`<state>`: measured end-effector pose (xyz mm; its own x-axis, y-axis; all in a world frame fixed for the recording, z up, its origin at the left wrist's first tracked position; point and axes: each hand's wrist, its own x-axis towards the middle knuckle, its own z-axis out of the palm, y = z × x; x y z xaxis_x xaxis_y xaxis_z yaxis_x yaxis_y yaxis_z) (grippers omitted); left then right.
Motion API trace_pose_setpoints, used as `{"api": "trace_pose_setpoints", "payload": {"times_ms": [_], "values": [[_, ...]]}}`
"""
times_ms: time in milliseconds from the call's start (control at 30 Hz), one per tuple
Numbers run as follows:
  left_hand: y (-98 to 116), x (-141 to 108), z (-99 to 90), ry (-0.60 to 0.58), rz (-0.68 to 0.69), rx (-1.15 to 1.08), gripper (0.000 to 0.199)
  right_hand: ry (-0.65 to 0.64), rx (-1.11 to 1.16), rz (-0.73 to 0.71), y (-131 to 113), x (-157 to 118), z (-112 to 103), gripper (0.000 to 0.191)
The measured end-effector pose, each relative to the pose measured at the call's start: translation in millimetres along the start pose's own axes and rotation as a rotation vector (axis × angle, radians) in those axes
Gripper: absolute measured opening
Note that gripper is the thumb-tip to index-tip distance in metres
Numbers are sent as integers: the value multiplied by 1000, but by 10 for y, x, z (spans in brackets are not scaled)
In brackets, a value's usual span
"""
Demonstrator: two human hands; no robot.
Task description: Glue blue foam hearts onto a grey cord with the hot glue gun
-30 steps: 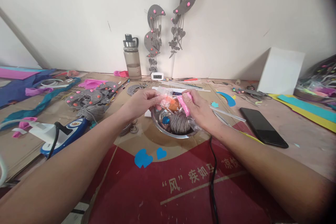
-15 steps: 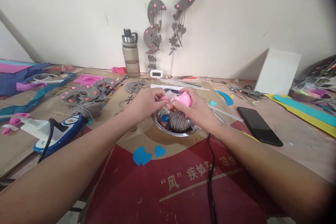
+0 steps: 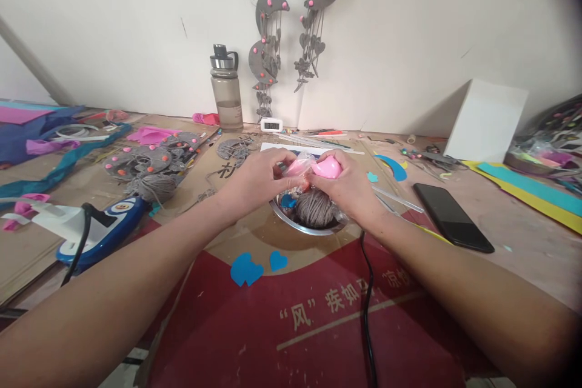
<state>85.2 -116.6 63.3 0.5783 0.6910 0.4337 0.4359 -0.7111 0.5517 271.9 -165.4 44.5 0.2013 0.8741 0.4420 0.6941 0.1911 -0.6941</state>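
Packet (image 3: 328, 167), pink and shiny, hung over the bowl (image 3: 311, 231). Your left hand (image 3: 259, 180) pinched what looked like its crinkled, clear end, grip narrow; your right hand (image 3: 350, 189) wrapped the bulging end. It seemed light, soft and perhaps slippery, best held by the gathered plastic (image 3: 305, 160), since hard squeezing could split it.

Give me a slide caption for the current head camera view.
Left hand grips crinkled clear plastic, right hand a glossy pink lump, over a round metal bowl.
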Motion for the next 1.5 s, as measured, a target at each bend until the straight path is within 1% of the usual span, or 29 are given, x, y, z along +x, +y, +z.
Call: {"api": "trace_pose_setpoints", "payload": {"times_ms": [100, 200, 300, 367, 467, 633, 767, 867, 967, 1067, 1200, 1300, 1400, 1433, 1500], "values": [[28, -18, 0, 39, 17, 1, 28, 10, 35, 33, 28, 13, 9, 21], [36, -43, 7, 143, -28, 1, 29, 12, 30, 47, 56, 21, 19, 22], [14, -60, 22, 234, -55, 53, 31, 29, -3, 38, 58, 22, 25, 23], [-11, -61, 37, 237, -42, 91, 32, 37, -15, 53, 51, 23, 25, 26], [-39, -54, 59, 216, -33, 94, 29, 30, -17, 90, 40, 25, 21, 28], [-39, -59, 66, 190, -39, 52, 22, 38, -18, 100, 15, 21, 12, 26], [-2, -81, 63, 174, -57, -27, 12, 38, -47, 101, -4, 22, 9, 26], [29, -95, 62, 186, -67, -71, 13, 48, -52, 70, 22, 31, 15, 27], [29, -102, 52, 200, -13, -43, 15, 49, -18, 60, 84, 44, 31, 30], [-5, -101, 28, 154, 86, 25, 18, 37, 4, 70, 123, 47, 43, 29], [-42, -94, -12, -13, 179, 181, 14, 27, 20, 53, 67, 18, 42, 24], [-44, -88, -23, -91, 178, 307, 13, 29, 8, 49, -8, -7, 38, 21], [-32, -82, -5, -192, 166, 442, 18, 30, -9, 54, -39, -13, 41, 20], [-28, -80, 5, -206, 164, 482, 20, 33, -14, 50, -38, -12, 43, 20], [-19, -76, 26, -177, 152, 517, 21, 31, -25, 40, -26, -10, 48, 20]]}}
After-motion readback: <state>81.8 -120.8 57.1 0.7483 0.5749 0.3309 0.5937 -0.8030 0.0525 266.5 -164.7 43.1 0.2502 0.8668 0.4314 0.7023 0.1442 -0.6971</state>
